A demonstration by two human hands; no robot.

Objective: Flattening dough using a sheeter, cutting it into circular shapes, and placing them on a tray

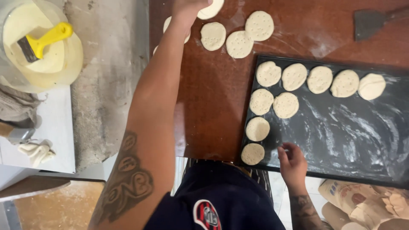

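Left grip: left hand stretched far up the desk, fingers cut off by the frame edge, so cannot tell whether spread or closed; resting at a dough disc.
Right grip: right hand on the near edge of the baking tray, fingers curled loosely, pinching nothing visible.
Loose discs: pricked rounds lying on the red-brown desk just beyond the tray.
Tray discs: round pieces along the far and left sides of the floured dark tray.
Left side: tub of pale yellow liquid with a yellow-handled brush.
Far right: dark scraper.
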